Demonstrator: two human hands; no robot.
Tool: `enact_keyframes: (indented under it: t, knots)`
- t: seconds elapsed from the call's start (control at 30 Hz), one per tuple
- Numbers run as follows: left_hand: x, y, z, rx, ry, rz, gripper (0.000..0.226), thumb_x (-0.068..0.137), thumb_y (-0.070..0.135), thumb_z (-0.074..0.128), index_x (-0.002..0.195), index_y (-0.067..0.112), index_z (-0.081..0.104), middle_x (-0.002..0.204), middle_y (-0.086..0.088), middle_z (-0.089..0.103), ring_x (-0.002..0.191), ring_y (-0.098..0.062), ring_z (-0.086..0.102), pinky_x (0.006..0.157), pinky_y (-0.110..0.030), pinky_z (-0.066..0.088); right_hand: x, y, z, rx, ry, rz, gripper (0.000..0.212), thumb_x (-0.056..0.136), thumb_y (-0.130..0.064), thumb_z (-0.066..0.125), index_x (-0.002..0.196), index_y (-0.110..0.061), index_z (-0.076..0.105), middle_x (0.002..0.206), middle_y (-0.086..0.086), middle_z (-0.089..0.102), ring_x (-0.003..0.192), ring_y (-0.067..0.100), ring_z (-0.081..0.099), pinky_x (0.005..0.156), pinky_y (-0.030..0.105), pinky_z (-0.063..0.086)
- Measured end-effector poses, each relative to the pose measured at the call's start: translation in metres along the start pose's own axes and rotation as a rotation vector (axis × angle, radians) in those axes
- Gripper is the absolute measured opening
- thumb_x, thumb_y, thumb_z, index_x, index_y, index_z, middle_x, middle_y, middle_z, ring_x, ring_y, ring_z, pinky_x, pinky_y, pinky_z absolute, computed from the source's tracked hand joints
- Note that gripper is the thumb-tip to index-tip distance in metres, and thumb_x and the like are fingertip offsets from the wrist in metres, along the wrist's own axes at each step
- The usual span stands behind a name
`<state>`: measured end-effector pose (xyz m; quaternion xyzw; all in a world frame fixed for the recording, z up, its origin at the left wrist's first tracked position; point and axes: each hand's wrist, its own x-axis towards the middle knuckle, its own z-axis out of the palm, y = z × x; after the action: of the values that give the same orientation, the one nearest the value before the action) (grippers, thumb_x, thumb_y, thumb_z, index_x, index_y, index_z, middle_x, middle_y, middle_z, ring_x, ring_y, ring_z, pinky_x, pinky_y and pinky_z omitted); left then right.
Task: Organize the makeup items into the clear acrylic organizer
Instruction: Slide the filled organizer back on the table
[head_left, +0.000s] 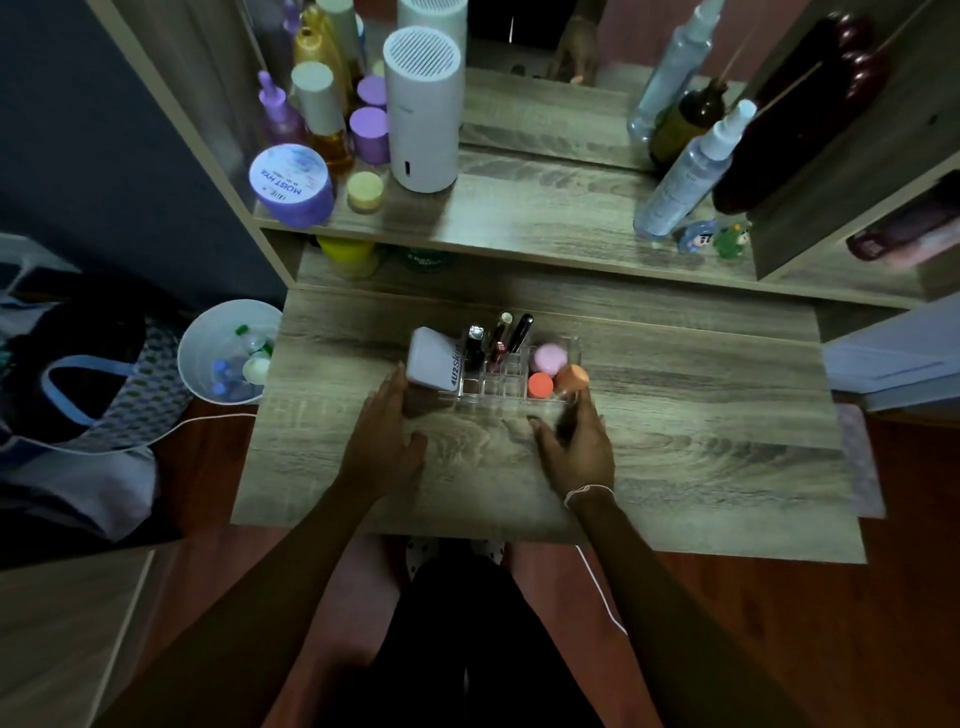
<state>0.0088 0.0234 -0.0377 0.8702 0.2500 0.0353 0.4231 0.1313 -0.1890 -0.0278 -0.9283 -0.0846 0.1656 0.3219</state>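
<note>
The clear acrylic organizer (498, 387) stands mid-table. In it are a white box (434, 359) at its left end, a few dark lipstick tubes (498, 338) upright in the middle slots, and a pink puff (548, 357), an orange round item (540, 385) and an orange-brown sponge (571, 377) at its right end. My left hand (384, 436) lies flat, fingertips at the organizer's left end under the white box. My right hand (574, 449), motion-blurred, has its fingertips at the organizer's front right corner. I see nothing held in either hand.
The raised shelf (519, 218) behind carries a white cylinder device (423, 111), purple jars and bottles (291, 184) at left, spray bottles (685, 171) at right, and a mirror. A white bin (228, 353) sits left of the table (701, 415); bags lie on the floor.
</note>
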Motion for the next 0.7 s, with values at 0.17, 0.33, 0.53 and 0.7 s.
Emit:
enact_keyframes:
  t: [0.17,0.33,0.53,0.7]
  knots:
    - [0.000,-0.002,0.000,-0.004,-0.008,0.004,0.091,0.073,0.003,0.062,0.149,0.013,0.015,0.149,-0.014,0.036,0.135,-0.032,0.033,0.111,-0.058,0.028,0.003,0.000,-0.001,0.000,0.035,-0.004,0.068,0.086,-0.038,0.066,0.142,-0.014,0.036,0.138,0.019,0.053,0.132,0.038,0.043,0.108,0.051,0.037]
    - [0.000,-0.004,0.003,0.019,-0.017,0.000,0.092,0.073,0.003,0.061,0.150,0.013,0.011,0.152,-0.014,0.032,0.139,-0.031,0.028,0.118,-0.055,0.017,0.004,-0.001,0.000,-0.006,0.045,0.015,0.068,0.087,-0.038,0.065,0.142,-0.011,0.036,0.141,0.020,0.050,0.134,0.038,0.040,0.111,0.049,0.034]
    - [0.003,0.000,0.009,0.022,-0.036,0.013,0.094,0.073,0.004,0.062,0.150,0.014,0.010,0.154,-0.011,0.028,0.142,-0.026,0.023,0.120,-0.043,0.004,0.007,0.001,-0.006,0.023,0.071,0.037,0.068,0.086,-0.037,0.066,0.143,-0.014,0.036,0.138,0.020,0.053,0.133,0.037,0.043,0.111,0.049,0.035]
    - [0.009,0.008,0.017,0.032,-0.064,0.004,0.094,0.072,0.004,0.062,0.150,0.012,0.011,0.154,-0.013,0.028,0.142,-0.029,0.023,0.121,-0.047,0.007,0.010,0.007,-0.015,0.026,0.069,0.076,0.065,0.086,-0.040,0.065,0.142,-0.021,0.036,0.137,0.017,0.053,0.126,0.040,0.048,0.104,0.050,0.042]
